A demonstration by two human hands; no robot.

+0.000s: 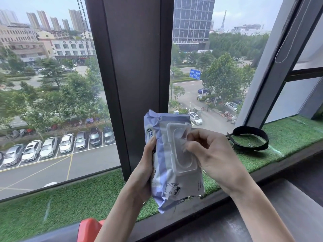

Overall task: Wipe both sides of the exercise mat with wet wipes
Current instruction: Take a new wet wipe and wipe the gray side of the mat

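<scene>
A pale blue and white pack of wet wipes [167, 186] stands upright in front of a window, above a sill covered in artificial grass. My left hand [145, 170] grips the pack from its left side and back. My right hand [211, 154] is at the white plastic lid [176, 154] on the pack's front, its fingertips pinching at the lid's upper right edge. No exercise mat is in view.
The green turf sill [70, 203] runs along the window. A black strap loop [250, 138] lies on it at the right. A dark window post [132, 67] rises just behind the pack. An orange-red object [89, 229] shows at the bottom edge.
</scene>
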